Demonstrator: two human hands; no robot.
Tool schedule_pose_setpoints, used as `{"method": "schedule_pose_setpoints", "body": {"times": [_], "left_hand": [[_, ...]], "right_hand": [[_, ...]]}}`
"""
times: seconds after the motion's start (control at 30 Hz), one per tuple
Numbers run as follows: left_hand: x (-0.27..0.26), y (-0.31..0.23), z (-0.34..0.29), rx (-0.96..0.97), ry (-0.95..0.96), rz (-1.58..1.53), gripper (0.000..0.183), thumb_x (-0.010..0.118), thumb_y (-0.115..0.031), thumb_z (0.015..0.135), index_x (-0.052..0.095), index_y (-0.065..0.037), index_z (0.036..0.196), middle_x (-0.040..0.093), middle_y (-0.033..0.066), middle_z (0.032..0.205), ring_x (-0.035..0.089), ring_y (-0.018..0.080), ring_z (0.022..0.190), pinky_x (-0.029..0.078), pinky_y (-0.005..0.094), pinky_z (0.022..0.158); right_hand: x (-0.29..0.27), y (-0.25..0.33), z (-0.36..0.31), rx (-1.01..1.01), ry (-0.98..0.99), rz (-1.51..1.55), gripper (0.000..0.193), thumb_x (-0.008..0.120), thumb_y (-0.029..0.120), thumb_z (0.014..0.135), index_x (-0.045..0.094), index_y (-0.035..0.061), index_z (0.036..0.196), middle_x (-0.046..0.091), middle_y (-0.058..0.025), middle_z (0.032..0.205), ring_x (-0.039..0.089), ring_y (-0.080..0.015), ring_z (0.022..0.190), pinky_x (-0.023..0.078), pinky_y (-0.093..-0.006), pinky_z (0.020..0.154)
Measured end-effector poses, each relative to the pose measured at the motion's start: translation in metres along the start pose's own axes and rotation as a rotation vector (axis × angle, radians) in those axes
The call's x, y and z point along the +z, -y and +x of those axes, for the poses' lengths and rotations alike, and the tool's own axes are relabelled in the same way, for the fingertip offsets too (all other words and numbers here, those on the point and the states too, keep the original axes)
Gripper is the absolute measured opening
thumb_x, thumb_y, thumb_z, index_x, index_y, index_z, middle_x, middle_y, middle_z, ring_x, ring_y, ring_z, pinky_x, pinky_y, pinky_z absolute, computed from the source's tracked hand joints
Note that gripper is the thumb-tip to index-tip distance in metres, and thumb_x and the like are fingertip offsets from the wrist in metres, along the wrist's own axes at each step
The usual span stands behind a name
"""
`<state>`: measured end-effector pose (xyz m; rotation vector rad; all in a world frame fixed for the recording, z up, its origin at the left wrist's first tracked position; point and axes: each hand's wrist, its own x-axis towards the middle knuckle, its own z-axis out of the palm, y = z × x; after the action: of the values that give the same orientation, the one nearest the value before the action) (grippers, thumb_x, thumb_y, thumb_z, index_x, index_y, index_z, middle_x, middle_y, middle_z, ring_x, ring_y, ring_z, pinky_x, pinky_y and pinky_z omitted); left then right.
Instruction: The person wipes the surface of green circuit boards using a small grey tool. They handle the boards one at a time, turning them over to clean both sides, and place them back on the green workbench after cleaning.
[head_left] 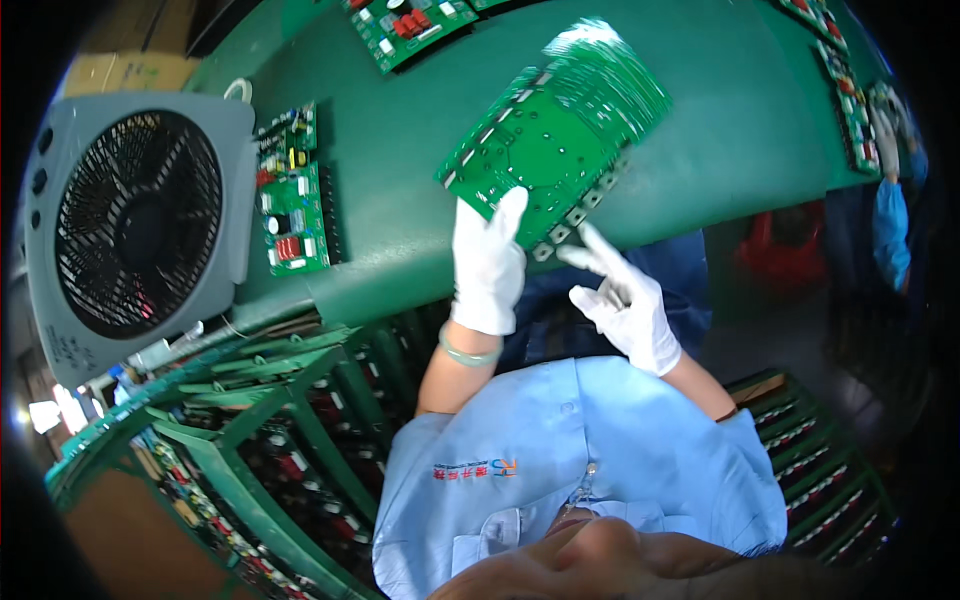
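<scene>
A large green circuit board (pixel 555 150) is tilted above the table, its solder side facing me and its far end smeared by motion. My left hand (pixel 488 262), in a white glove, grips the board's near left corner, with the thumb on its face. Along the board's near right edge runs a row of pale metal tabs (pixel 577 216). Just beside those tabs is my right hand (pixel 632 305), also gloved in white, with its thumb and forefinger apart. I cannot tell whether its fingertip touches the board.
A grey box fan (pixel 140 225) stands at the left beside populated circuit boards (pixel 292 215). Another board (pixel 408 28) lies at the far side of the green table (pixel 740 120). Green racks (pixel 290 410) holding boards flank me. At far right, a co-worker's gloved hand (pixel 886 140) is near more boards (pixel 850 105).
</scene>
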<state>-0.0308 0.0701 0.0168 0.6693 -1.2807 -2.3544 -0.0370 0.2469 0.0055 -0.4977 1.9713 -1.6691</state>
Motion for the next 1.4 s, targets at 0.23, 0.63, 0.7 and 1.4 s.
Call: {"method": "schedule_pose_setpoints", "body": {"times": [0.23,0.63,0.7,1.4], "left_hand": [[0.006,0.050,-0.061,-0.410,0.637,0.171,0.064,0.064,-0.006,0.089,0.033,0.002,0.144,0.043,0.0181,0.144,0.048,0.0260,0.129,0.040,0.0379,0.106],[-0.046,-0.021,0.013,0.497,0.248,0.477,0.104,0.078,-0.023,0.075,0.012,0.000,0.153,0.027,0.0239,0.153,0.029,0.0366,0.142,0.020,0.0464,0.117],[-0.054,-0.023,0.019,0.311,0.297,0.398,0.093,0.078,-0.029,0.077,0.027,0.003,0.148,0.039,0.0240,0.146,0.038,0.0334,0.137,0.026,0.0440,0.115],[-0.054,-0.009,0.027,0.305,0.197,0.426,0.066,0.064,-0.036,0.092,0.044,0.007,0.139,0.059,0.0175,0.127,0.057,0.0183,0.111,0.043,0.0292,0.097]], "right_hand": [[-0.022,0.020,0.020,0.080,-0.677,0.650,0.063,0.066,0.015,0.091,0.037,-0.0028,0.144,0.061,-0.0015,0.096,0.039,0.0001,0.051,0.030,-0.0176,0.045],[-0.127,0.032,0.070,-0.526,-0.058,0.118,0.030,0.051,0.003,0.093,0.060,-0.0067,0.120,0.061,-0.0198,0.127,0.065,-0.0136,0.086,0.044,-0.0174,0.055],[-0.123,0.041,0.078,-0.389,0.030,0.161,0.033,0.055,0.004,0.090,0.059,-0.0066,0.121,0.061,-0.0203,0.127,0.064,-0.0242,0.111,0.047,-0.0183,0.059],[-0.017,0.039,0.048,-0.463,0.404,-1.152,0.064,0.062,0.024,0.082,0.046,-0.0045,0.137,0.052,-0.0228,0.136,0.050,-0.0355,0.127,0.030,-0.0491,0.111]]}}
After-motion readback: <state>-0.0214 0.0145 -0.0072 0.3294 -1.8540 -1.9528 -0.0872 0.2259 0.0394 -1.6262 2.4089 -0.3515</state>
